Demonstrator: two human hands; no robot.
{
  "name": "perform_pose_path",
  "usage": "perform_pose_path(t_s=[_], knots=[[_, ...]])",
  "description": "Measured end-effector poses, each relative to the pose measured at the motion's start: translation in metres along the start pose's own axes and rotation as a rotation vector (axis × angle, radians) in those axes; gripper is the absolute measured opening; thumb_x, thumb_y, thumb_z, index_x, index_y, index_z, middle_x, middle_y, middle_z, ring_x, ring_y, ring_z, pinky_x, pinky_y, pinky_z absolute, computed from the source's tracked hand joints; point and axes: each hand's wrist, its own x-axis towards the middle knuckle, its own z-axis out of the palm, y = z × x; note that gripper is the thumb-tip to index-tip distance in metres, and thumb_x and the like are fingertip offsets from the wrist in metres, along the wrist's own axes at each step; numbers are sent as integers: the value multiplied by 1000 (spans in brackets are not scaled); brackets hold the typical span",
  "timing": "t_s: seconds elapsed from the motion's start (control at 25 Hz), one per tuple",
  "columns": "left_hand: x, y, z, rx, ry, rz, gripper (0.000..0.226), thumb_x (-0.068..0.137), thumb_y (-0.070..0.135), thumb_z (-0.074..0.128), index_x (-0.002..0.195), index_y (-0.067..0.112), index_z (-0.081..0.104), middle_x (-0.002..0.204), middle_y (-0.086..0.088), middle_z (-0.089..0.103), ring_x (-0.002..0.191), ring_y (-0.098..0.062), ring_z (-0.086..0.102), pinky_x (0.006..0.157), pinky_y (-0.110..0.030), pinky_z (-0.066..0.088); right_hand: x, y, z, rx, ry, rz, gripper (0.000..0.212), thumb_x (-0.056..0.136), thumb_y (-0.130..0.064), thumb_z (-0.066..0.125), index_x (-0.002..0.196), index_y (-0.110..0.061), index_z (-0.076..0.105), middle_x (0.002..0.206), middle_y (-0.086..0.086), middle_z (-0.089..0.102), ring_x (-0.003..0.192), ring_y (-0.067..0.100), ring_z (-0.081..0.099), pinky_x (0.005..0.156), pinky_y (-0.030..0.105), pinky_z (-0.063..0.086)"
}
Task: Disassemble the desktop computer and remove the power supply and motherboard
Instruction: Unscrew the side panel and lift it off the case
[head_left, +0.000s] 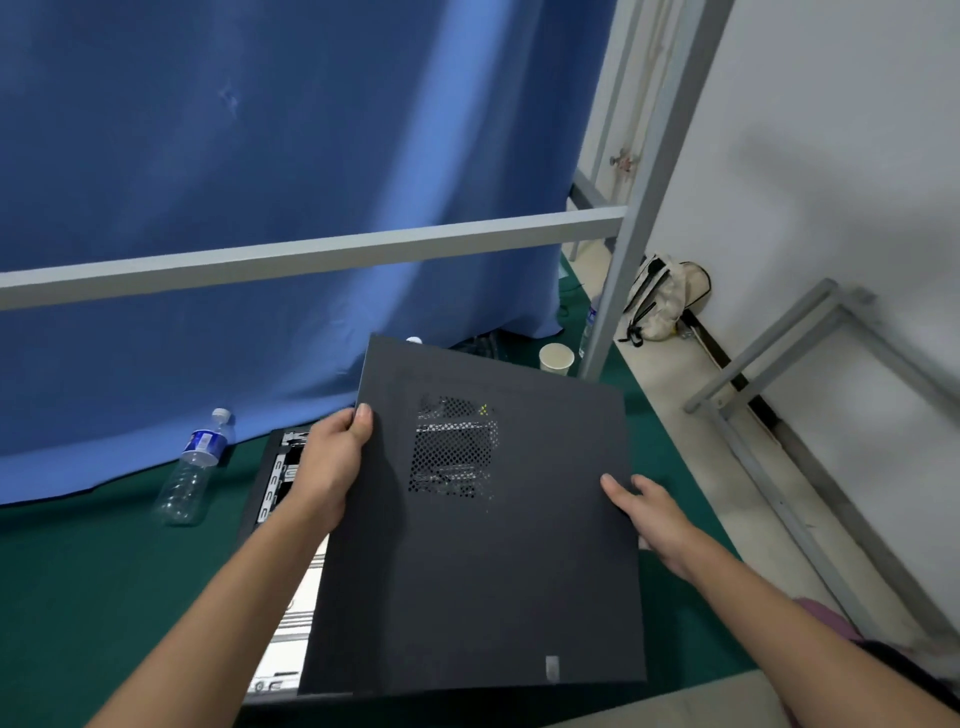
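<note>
A black metal side panel (509, 571) with a perforated vent patch fills the centre of the view, lifted and tilted above the computer case (283, 519). My left hand (332, 467) grips the panel's left edge, thumb on top. My right hand (649, 514) holds the right edge with fingers wrapped over it. The case lies on its side on the green surface under the panel; only its rear slots and a pale strip of the interior show at the left. Power supply and motherboard are hidden by the panel.
A clear plastic water bottle (195, 467) lies on the green surface (104, 571) at the left. A paper cup (556, 357) stands beyond the panel. A blue curtain (260, 156) hangs behind a grey metal rail (311, 254). A backpack (660, 299) and a metal frame (779, 364) rest against the right wall.
</note>
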Motion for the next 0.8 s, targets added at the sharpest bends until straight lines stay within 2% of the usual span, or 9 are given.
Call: perform_pose_path(t_s=[0.12, 0.24, 0.32, 0.4, 0.48, 0.52, 0.6, 0.72, 0.8], knots=[[-20, 32, 24, 9, -28, 152, 36, 102, 30, 51, 87, 1, 65, 81, -12, 69, 75, -23, 61, 73, -41, 49, -10, -35, -28, -290, 102, -159, 79, 90, -48, 63, 151, -15, 26, 152, 8, 37, 134, 27, 44, 108, 48, 40], [-38, 60, 42, 69, -108, 351, 51, 97, 38, 53, 94, -13, 50, 84, -10, 55, 78, -23, 48, 72, -40, 39, -33, -106, -50, -657, 408, -691, 81, 87, -43, 68, 152, -22, 24, 148, 7, 34, 137, 25, 32, 112, 40, 29], [-52, 77, 56, 116, -171, 439, 59, 92, 45, 52, 95, -14, 48, 86, -8, 52, 79, -23, 45, 73, -39, 36, -54, -160, -64, -762, 351, -955, 80, 85, -48, 68, 150, -26, 26, 145, 1, 36, 136, 19, 30, 110, 36, 26], [-63, 87, 68, 129, -219, 488, 58, 92, 45, 51, 93, -13, 49, 84, -10, 52, 77, -24, 45, 72, -40, 36, -69, -205, -81, -927, 102, -886, 69, 84, -53, 67, 142, -27, 40, 137, 0, 49, 127, 20, 43, 105, 35, 35], [-71, 91, 79, 116, -250, 513, 48, 98, 38, 51, 93, -10, 54, 83, -13, 57, 77, -24, 50, 72, -40, 39, -84, -222, -96, -1066, -159, -725, 37, 89, -53, 62, 111, -22, 63, 106, -2, 67, 98, 15, 61, 84, 31, 47], [-74, 92, 83, 109, -257, 518, 42, 100, 34, 51, 92, -7, 58, 83, -14, 60, 77, -23, 53, 73, -40, 42, -90, -222, -103, -1081, -229, -696, 32, 92, -52, 59, 93, -20, 66, 87, -5, 68, 82, 11, 62, 73, 29, 46], [-76, 93, 90, 112, -252, 523, 35, 102, 30, 50, 89, 0, 63, 83, -9, 65, 76, -20, 58, 73, -37, 45, -103, -218, -113, -1057, -260, -731, 37, 93, -51, 57, 73, -20, 60, 66, -12, 60, 63, 7, 55, 61, 24, 42], [-73, 94, 104, 178, -199, 533, 33, 103, 28, 50, 89, 1, 63, 81, -6, 64, 75, -18, 56, 72, -36, 44, -124, -208, -120, -983, -335, -781, 41, 93, -51, 57, 64, -22, 57, 58, -14, 53, 54, 5, 49, 52, 17, 38], [-70, 93, 118, 272, -115, 524, 31, 104, 25, 48, 90, 0, 60, 82, -7, 62, 78, -18, 53, 73, -35, 41, -137, -202, -118, -937, -412, -764, 41, 94, -45, 57, 60, -23, 54, 55, -12, 47, 51, 7, 44, 49, 20, 37]])
